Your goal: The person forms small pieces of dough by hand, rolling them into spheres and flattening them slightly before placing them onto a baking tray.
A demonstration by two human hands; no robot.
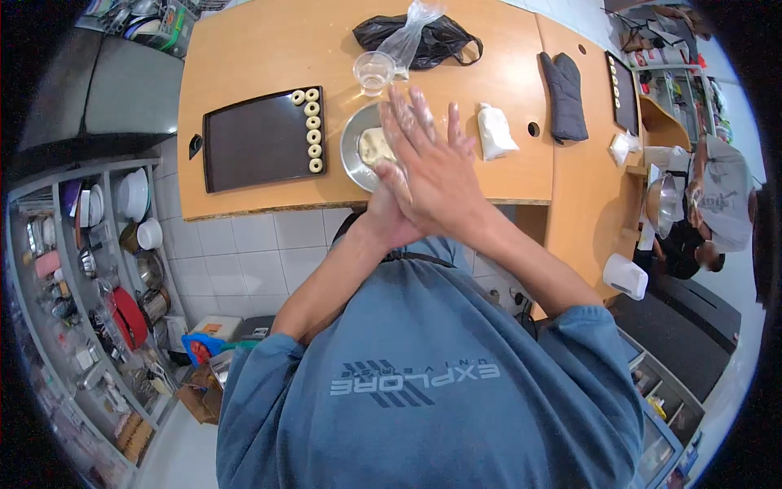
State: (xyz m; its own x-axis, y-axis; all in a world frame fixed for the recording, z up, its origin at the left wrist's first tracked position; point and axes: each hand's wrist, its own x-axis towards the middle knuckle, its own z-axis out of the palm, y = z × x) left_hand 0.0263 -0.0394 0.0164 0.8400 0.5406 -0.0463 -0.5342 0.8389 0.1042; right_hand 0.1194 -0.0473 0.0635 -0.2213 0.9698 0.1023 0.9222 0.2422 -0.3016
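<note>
My right hand (444, 175) lies flat across my left hand (389, 216), palm against palm, over the table's front edge. White flour or dough dusts the fingers. Both hands have their fingers stretched out; anything between the palms is hidden. Just behind and left of them stands a metal bowl (349, 155) holding a lump of pale dough (374, 147), partly covered by my hands. To the left, a dark baking tray (259, 143) carries several small dough rings (314, 123) along its right side.
A clear plastic cup (374, 72) and a black plastic bag (440, 42) lie beyond the bowl. Rightward are a white packet (495, 132) and a dark oven mitt (564, 98). Another tray (623, 91) with dough rings lies farther right, near another person (721, 196). Shelves (98, 269) stand at left.
</note>
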